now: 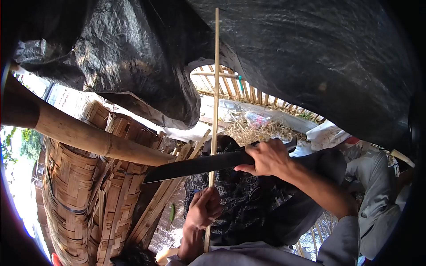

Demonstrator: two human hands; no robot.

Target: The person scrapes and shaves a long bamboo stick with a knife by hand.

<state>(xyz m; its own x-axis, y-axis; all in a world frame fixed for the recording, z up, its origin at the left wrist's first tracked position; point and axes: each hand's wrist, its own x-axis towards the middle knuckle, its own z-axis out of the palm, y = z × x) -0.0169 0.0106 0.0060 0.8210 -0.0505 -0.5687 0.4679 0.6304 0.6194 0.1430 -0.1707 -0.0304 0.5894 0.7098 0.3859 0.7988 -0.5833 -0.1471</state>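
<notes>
A long pale bamboo strip (216, 97) stands upright before me, its top reaching the dark sheeting. My left hand (205, 207) is closed round its lower part, and the strip's end shows below the fist. My right hand (268, 158) is wrapped round the handle of a large dark machete (195, 167). The blade points left and crosses the strip just above my left hand; whether it cuts into the strip cannot be made out. Dark patterned cloth (242, 199) lies behind both hands.
Black plastic sheeting (319, 57) hangs overhead. A thick bamboo pole (93, 141) crosses from the left, by rolled woven bamboo panels (71, 190). Split bamboo pieces (162, 201) lean beside them. At the right, a person in grey trousers (372, 186) sits close by.
</notes>
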